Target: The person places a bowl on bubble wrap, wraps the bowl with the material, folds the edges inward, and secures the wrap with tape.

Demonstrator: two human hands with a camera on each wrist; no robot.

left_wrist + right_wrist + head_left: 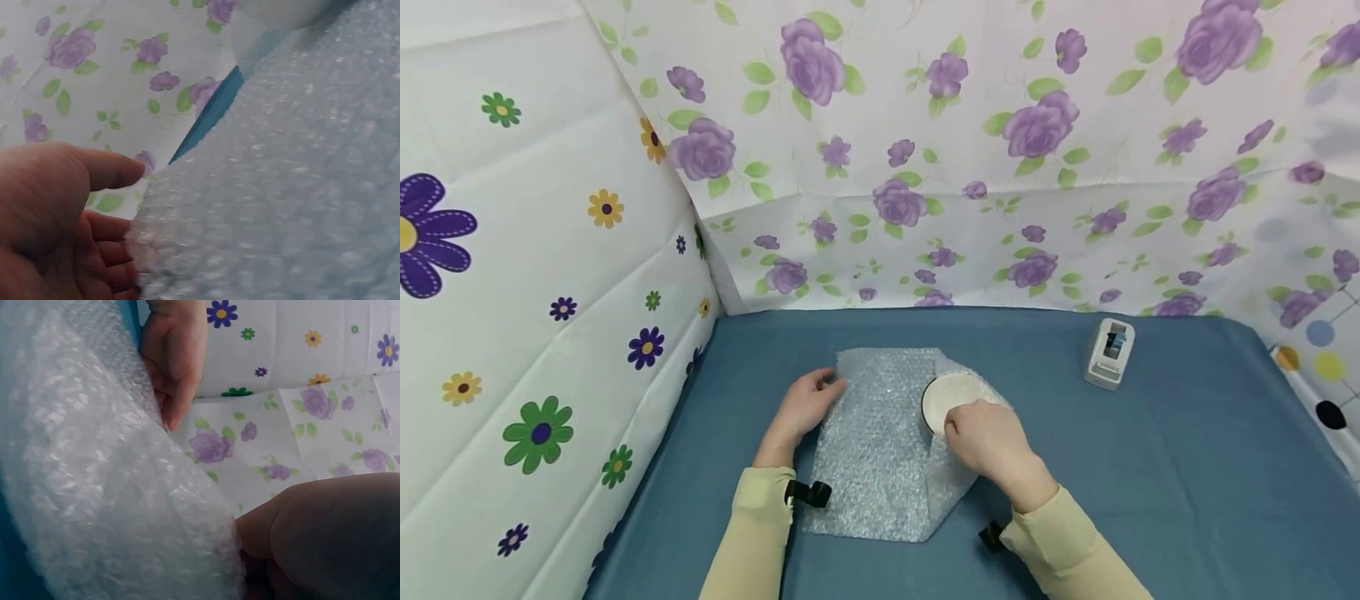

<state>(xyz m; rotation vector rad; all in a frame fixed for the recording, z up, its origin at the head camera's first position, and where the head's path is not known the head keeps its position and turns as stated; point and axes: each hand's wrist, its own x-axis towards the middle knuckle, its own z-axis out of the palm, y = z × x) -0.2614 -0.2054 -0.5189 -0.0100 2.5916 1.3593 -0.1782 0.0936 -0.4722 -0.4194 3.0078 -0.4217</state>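
Observation:
A sheet of bubble wrap [872, 450] lies on the blue cloth, with its right side folded over. On its right part sits a round white dish-like thing [942, 402] with a thin dark rim; its exact kind is unclear, and the wrap and hand cover some of it. My right hand [992, 442] has curled fingers at this rim and grips the wrap's folded edge; its fingertips are hidden. At the sheet's left edge is my left hand [805, 404]. In the left wrist view, that hand's thumb [115, 170] is straight, and the fingertips go behind the wrap [269, 206].
A white device with a blue part, resembling a tape dispenser [1108, 354], stands at the back right. Flower-printed sheets [880, 167] rise behind and to the left of the blue cloth [1187, 467]. Black straps with small mounts [808, 493] are on both wrists.

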